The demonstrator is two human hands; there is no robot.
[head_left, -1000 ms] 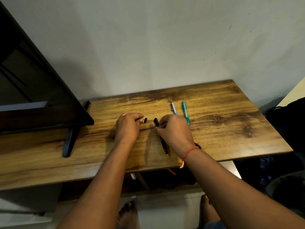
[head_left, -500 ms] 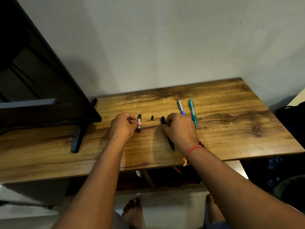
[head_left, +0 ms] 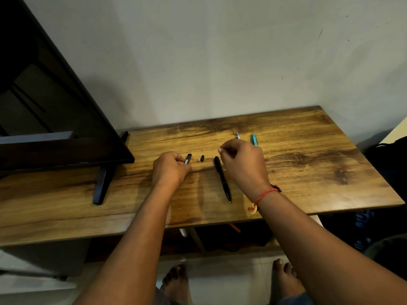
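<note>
Left hand pinches cap at the surface. Right hand: fingers curled (contents cannot be told). It is nearer the pen, which lies just left of it, long axis pointing toward the person.

A short black plastic pen section with a pale label sat tilted at mid-frame, pinched in the left hand, while a slim black pen body lay flat just right of it, tip toward the lower right.
</note>
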